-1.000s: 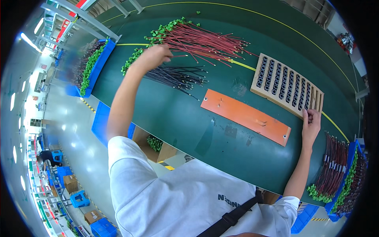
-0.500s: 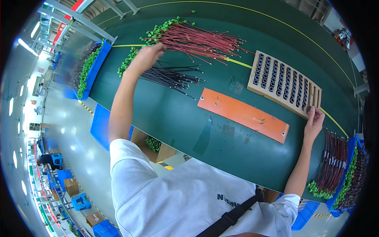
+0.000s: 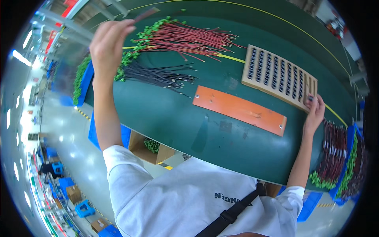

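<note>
High at the left, my left hand (image 3: 108, 45) is raised with its fingers pinched on a wire (image 3: 147, 14), a blurred reddish streak beyond the fingertips. Below and right of it lie a bundle of red wires (image 3: 189, 37) and a smaller bundle of black wires (image 3: 156, 75), both with green connectors at their left ends. My right hand (image 3: 314, 115) is at the near right corner of a wooden rack (image 3: 272, 90). Its fingers close round a small dark cylinder (image 3: 311, 98). Rows of similar dark cylinders stand in the rack.
An orange board (image 3: 239, 110) with small metal pins lies mid-table. Finished-looking wire bundles (image 3: 333, 152) lie at the right, beside a blue bin (image 3: 347, 166). Another blue bin (image 3: 85, 83) with green-tipped wires is at the left; a cardboard box (image 3: 146, 148) is below the table edge.
My left hand has risen up and left from the wire bundles, a wire now showing in its fingers. My right hand stays by the rack corner, with a dark cylinder visible at its fingertips.
</note>
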`<state>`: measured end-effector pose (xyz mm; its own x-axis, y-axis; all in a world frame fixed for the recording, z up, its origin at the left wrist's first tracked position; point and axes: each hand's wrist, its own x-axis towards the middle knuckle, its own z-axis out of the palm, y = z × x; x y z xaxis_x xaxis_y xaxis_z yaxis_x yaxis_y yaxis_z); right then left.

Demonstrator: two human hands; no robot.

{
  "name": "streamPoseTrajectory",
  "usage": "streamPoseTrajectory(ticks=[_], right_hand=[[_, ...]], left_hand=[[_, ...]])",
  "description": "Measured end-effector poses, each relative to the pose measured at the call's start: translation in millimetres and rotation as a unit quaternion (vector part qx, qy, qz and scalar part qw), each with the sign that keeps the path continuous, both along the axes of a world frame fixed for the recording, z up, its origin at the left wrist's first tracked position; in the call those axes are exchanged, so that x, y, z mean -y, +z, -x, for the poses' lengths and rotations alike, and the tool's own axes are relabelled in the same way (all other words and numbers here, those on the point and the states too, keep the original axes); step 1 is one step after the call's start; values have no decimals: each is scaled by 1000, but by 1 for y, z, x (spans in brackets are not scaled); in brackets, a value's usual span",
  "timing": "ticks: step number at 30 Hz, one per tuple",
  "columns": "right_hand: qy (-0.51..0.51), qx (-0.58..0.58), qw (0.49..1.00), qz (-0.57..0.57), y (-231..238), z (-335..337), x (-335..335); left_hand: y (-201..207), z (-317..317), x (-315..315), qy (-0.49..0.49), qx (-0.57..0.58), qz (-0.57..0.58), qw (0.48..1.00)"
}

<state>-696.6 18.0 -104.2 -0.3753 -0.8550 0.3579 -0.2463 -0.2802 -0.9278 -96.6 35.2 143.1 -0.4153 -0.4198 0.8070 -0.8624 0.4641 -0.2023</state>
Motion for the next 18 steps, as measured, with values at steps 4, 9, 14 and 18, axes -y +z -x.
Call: streamPoseTrajectory(ticks=[4, 9, 14, 18], right_hand=[[141, 230, 963, -12, 37, -55, -28], [250, 233, 938, 55, 75, -130, -66], [283, 183, 940, 44, 70, -143, -76], [300, 201, 932, 32, 66, -152, -82]], left_hand=[[-55, 108, -33, -122, -55, -234, 963], [-123, 180, -55, -241, -133, -516, 811], [-148, 205, -52, -270, -152, -609, 730], [-151, 216, -51, -230, -198, -693, 654]])
